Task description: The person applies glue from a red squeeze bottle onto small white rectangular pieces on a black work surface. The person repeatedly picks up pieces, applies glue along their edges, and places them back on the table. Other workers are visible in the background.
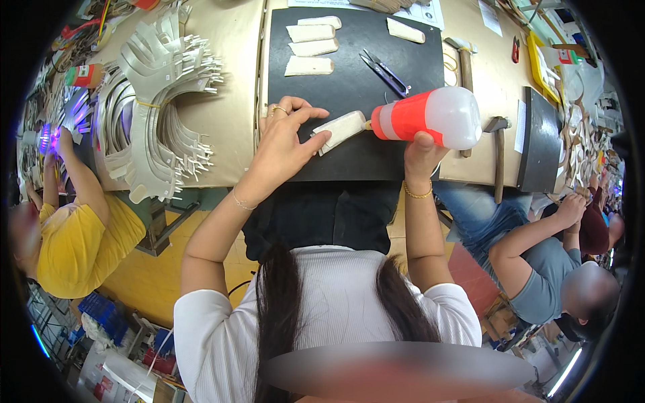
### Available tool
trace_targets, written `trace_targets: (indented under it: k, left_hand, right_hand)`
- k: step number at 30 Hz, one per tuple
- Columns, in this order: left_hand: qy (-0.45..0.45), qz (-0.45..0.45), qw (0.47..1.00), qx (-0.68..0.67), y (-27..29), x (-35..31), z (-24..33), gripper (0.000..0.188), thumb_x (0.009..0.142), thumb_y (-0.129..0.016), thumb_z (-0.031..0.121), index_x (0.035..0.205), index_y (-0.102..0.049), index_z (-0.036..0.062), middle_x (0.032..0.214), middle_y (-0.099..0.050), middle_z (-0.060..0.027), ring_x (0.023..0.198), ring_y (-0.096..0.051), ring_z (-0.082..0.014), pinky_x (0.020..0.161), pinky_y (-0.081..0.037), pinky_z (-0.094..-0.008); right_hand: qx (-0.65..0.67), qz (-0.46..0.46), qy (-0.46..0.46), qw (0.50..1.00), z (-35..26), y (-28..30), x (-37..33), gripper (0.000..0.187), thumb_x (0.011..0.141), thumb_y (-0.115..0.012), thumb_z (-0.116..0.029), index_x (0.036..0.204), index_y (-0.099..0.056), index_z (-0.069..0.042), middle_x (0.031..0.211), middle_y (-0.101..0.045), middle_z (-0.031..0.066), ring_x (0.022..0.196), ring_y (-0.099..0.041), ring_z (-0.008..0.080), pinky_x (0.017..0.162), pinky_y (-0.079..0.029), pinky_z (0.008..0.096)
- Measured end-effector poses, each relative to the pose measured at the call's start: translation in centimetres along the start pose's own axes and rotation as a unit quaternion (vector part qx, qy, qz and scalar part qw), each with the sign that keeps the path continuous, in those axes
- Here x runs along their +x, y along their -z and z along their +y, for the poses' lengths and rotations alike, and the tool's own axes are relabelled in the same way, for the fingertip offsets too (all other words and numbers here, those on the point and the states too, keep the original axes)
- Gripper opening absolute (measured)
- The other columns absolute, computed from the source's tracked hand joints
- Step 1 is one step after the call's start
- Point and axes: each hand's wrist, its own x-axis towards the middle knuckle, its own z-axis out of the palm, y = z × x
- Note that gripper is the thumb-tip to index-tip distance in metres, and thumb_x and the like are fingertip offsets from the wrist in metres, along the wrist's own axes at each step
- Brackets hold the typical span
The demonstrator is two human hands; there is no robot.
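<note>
On the black mat [295, 101] lies a cream, tongue-shaped padded piece [341, 130], slightly tilted. My left hand [290, 134] rests at its left end, thumb on the edge and the other fingers spread over the mat. In my right hand [423, 158] is a translucent squeeze bottle [453, 117] with a red band, held on its side. Its nozzle points left and meets the right end of the padded piece; whether liquid comes out cannot be seen. Thread snips [386, 72] lie beyond the bottle.
Several similar cream pieces [310, 65] lie at the mat's far left, another [406, 31] far right. Stacked grey cut parts [151, 101] cover the left table. Hammers [498, 148] and a dark block [539, 144] stand right. Co-workers sit on both sides.
</note>
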Motion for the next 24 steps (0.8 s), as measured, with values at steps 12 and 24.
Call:
trace_targets:
  k: [12, 24]
  left_hand:
    - [-0.012, 0.006, 1.0, 0.026, -0.2, 0.0, -0.2, 0.029, 0.081, -0.074, 0.026, 0.107, -0.071, 0.0125, 0.111, -0.056, -0.0067, 0.106, -0.051, -0.0244, 0.094, -0.038, -0.0341]
    - [-0.033, 0.047, 0.994, -0.096, 0.2, 0.3, -0.1, 0.019, 0.083, -0.073, 0.013, 0.099, -0.072, 0.004, 0.095, -0.063, -0.0046, 0.091, -0.057, -0.016, 0.08, -0.045, -0.0277]
  right_hand:
    - [-0.039, -0.12, -0.082, 0.989, 1.4, -0.1, -4.0, 0.097, 0.066, -0.082, -0.06, 0.133, -0.044, -0.001, 0.121, -0.057, 0.0092, 0.109, -0.059, 0.0231, 0.091, -0.051, 0.037]
    - [0.103, 0.052, -0.148, 0.982, -2.0, -1.0, -1.0, 0.095, 0.073, -0.058, -0.08, 0.126, -0.042, -0.003, 0.109, -0.058, 0.011, 0.091, -0.065, 0.0274, 0.08, -0.058, 0.0467]
